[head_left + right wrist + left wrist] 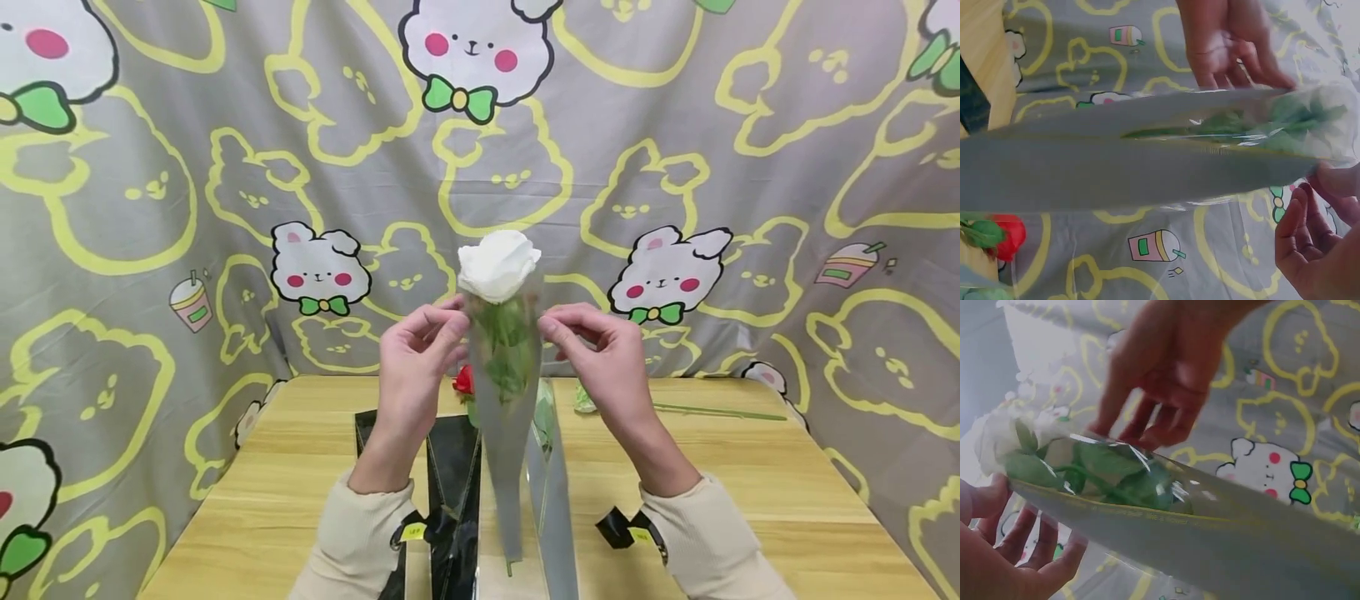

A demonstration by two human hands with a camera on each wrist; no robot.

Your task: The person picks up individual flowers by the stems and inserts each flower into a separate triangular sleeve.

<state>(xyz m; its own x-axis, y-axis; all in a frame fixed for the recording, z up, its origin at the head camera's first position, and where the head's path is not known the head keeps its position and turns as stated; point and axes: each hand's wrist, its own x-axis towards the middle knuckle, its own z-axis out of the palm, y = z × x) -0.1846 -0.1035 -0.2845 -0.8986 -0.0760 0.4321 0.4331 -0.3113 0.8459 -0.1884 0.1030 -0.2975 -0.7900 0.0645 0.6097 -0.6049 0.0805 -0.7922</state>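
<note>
A white rose (498, 265) with green leaves stands upright in a tapered grey wrapping sleeve (504, 467), raised above the table. Its bloom rises out of the wide top, and a bit of stem pokes from the narrow bottom. My left hand (420, 350) pinches the left edge of the sleeve near the top between thumb and fingers. On the opposite edge, my right hand (603, 350) pinches it at about the same height. In the left wrist view the leaves (1110, 465) show through a clear window. The right wrist view shows the sleeve's grey lower part (1085, 169).
Behind the raised sleeve, black sleeves (453, 467) and another grey sleeve (558, 517) lie on the wooden table (255, 492). A red rose (463, 381) and a pale green flower (584, 400) with a long stem (720, 412) lie farther back. A patterned curtain (510, 192) hangs beyond.
</note>
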